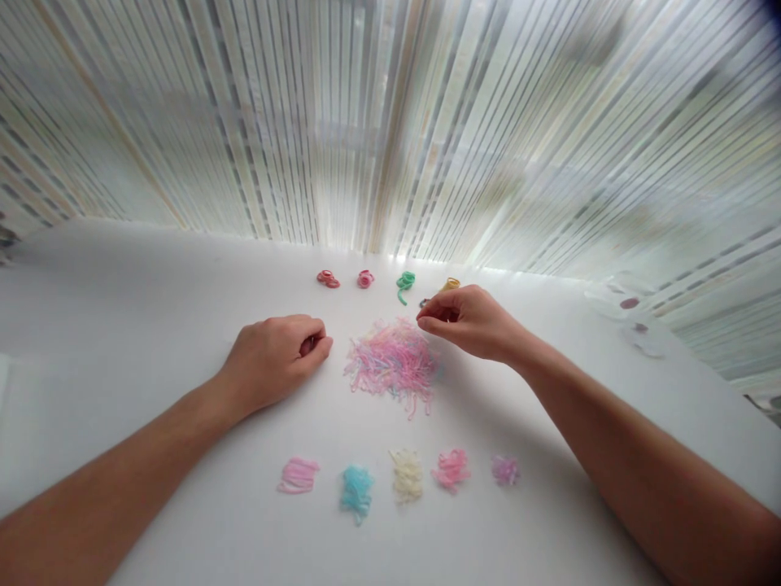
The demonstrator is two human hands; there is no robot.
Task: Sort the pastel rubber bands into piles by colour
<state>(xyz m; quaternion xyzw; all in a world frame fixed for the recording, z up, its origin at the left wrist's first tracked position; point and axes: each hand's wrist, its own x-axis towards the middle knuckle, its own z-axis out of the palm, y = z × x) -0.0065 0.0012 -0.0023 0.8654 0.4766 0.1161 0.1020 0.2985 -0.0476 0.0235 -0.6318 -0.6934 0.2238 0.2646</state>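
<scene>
A loose pile of pink, blue and pale elastic bands lies in the middle of the white table. My left hand rests on the table left of the pile, fingers curled together; whatever may be inside is hidden. My right hand hovers at the pile's upper right edge, thumb and fingertips pinched, with a small dark thing by the fingertips. Nearer to me lie separate bunches: pink, turquoise, cream, coral pink and lilac.
Behind the pile sit coiled bands in red, pinkish red, green and yellow. Clear plastic items are at the right. A striped string curtain hangs along the table's far edge.
</scene>
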